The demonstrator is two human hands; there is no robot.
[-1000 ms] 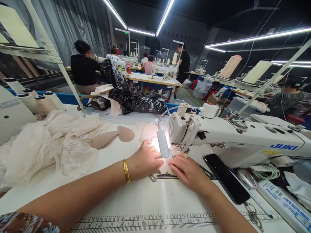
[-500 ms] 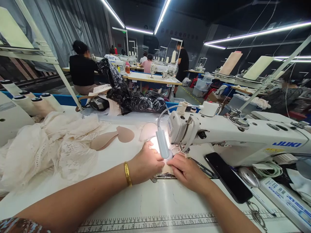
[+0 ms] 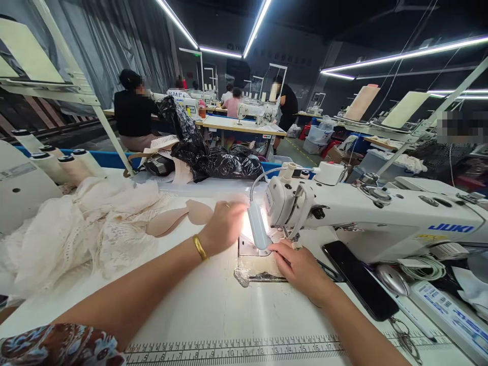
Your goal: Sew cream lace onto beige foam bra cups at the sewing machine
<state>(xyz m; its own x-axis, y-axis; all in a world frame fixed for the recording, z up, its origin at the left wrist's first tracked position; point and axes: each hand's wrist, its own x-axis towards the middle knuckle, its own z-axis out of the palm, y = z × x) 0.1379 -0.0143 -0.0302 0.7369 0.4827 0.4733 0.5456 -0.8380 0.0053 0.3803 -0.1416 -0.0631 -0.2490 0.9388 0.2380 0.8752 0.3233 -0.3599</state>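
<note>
Sewing machine (image 3: 366,209) near right hand (image 3: 299,265); left hand (image 3: 224,226) beside lamp (image 3: 258,226).

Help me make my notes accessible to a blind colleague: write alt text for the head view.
A person's left hand, blurred, and right hand are on either side of a lit gray lamp at a white JUKI sewing machine. Cream lace fabric lies left, a black phone right; other people are in the background.

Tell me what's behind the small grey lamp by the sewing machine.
Part of a metal plate shows past the lower end of the lamp, with bright glare beside it. What lies directly behind the lamp is covered and cannot be seen.
</note>
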